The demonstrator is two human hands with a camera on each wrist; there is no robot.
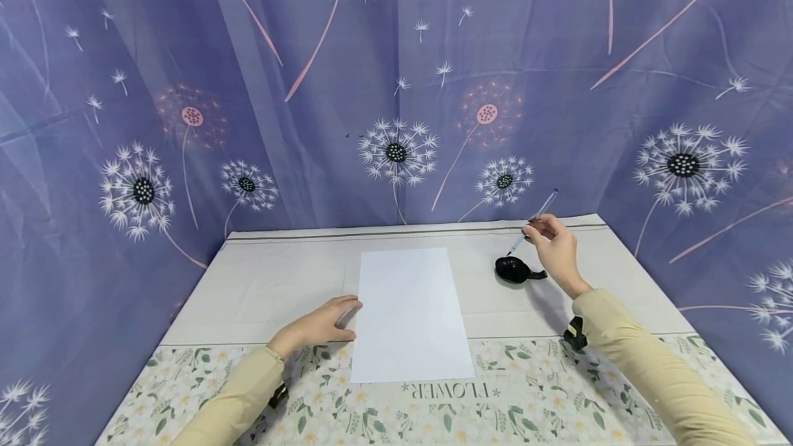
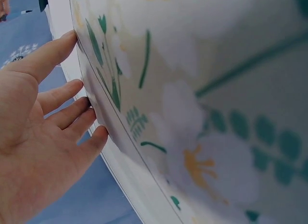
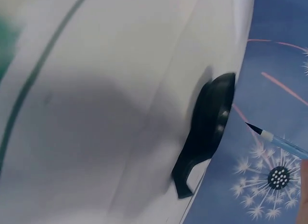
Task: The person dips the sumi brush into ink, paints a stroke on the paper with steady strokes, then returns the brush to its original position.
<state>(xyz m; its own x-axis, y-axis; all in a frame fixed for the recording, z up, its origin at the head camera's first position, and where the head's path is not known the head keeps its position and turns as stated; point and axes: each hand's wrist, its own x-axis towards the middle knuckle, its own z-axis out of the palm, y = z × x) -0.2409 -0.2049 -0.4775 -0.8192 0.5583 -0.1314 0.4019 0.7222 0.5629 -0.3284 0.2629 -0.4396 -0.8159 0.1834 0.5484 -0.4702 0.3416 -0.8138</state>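
Note:
A small paintbrush (image 3: 284, 146) with a pale blue handle and a dark pointed tip is pinched in my right hand (image 1: 557, 251). Its tip points down, just above a black ink dish (image 1: 511, 270) that has a short curved handle. In the right wrist view the tip shows apart from the dish's rim. A sheet of white paper (image 1: 409, 315) lies flat in the middle of the table. My left hand (image 1: 319, 323) rests at the paper's left edge, fingers loosely extended; the left wrist view shows its fingertips (image 2: 101, 132) down near the tabletop.
A white tablecloth (image 1: 279, 274) with a flower-printed front band covers the table. Purple curtains (image 1: 322, 171) with dandelion patterns rise behind it and at both sides. A black wrist strap (image 1: 575, 333) shows under the right sleeve.

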